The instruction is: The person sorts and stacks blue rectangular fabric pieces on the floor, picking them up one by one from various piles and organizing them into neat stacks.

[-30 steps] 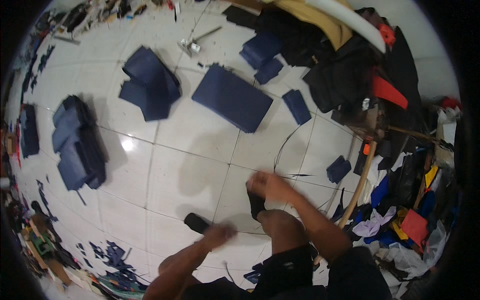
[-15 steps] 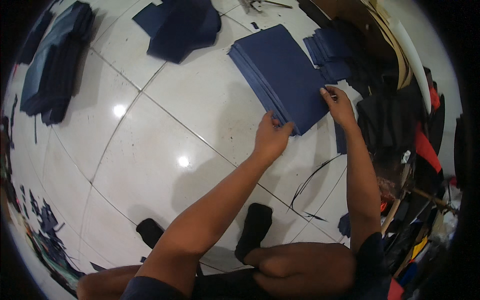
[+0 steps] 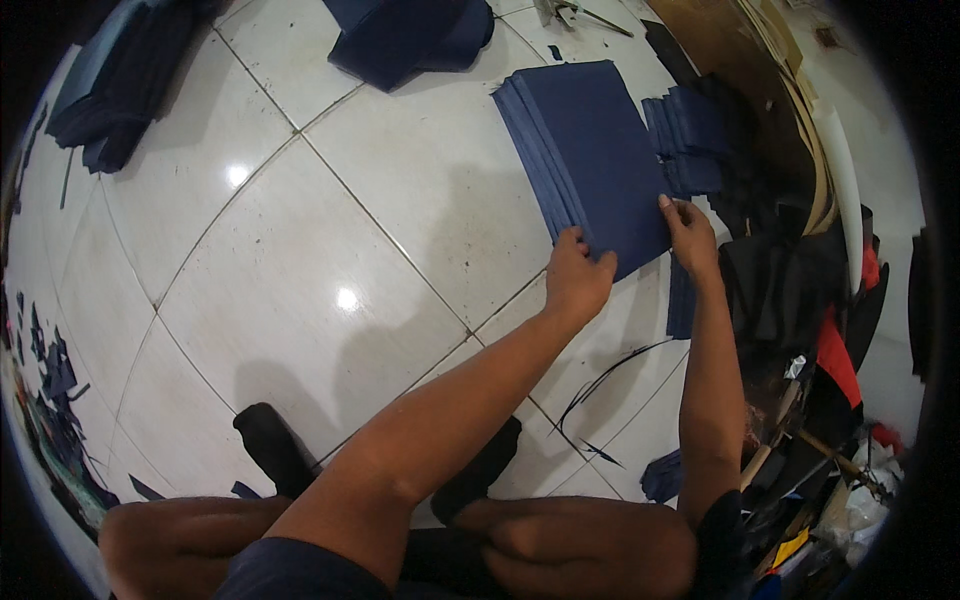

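Note:
A thick stack of navy fabric pieces (image 3: 610,150) lies on the tiled floor in front of me, its layers showing along the left side. My left hand (image 3: 580,278) is closed at the stack's near left corner, thumb toward the top and fingers at the layered edge. At the near right corner my right hand (image 3: 692,238) pinches the edge between thumb and fingers. How many layers either hand holds is hidden. Just right of the stack sits a smaller pile of navy pieces (image 3: 690,135).
Loose navy fabric (image 3: 415,45) lies farther off, and a tall folded pile (image 3: 120,85) stands at the far left. Dark strips (image 3: 590,395) curl on the floor near my right forearm. Black cloth (image 3: 770,270) and clutter line the right side; scraps (image 3: 60,370) lie left.
The whole view has shifted and turned slightly, so the floor and piles sit differently in it. Both hands stay at the near corners of the fabric stack.

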The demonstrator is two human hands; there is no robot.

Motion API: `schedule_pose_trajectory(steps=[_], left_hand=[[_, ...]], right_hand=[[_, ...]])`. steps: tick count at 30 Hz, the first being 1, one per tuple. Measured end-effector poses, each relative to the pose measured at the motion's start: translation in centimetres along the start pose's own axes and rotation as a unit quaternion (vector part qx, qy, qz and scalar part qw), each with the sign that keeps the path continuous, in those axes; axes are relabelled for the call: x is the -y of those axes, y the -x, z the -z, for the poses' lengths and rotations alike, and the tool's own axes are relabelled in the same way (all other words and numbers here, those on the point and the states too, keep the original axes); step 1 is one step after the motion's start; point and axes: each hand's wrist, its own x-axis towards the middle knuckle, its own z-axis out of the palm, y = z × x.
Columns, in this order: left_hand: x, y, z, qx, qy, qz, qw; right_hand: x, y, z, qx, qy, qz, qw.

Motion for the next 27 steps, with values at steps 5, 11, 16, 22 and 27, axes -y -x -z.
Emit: schedule_pose_trajectory(steps=[5,11,16,22,27], left_hand=[[-0.6,0.6,0.2,0.004,-0.010,-0.005,1.000],[-2.4,-1.5,1.6,-0.084,-0.062,-0.066,0.992],[-6.5,-6.6,5.4,-0.151,-0.049,-0.109,0.981],[-7.2,-10.4,7.3,-0.123,0.033,-0.073,0.989],[-8.1,-12.3,7.5,-0.074,0.052,-0.040,0.995]], right_hand=[[0.2,0.1,0.0,-0.007,0.018,0.008,1.000],[-0.5,0.2,-0.3,0.001,-0.012,-0.008,1.000],[0.2,-0.4,-0.1,0.001,-0.026,-0.006,1.000],[3.2,-0.9,-1.0,-0.072,-0.029,0.054,0.996],[3.7,0.3,-1.5,-0.109,-0.075,0.052,0.990]])
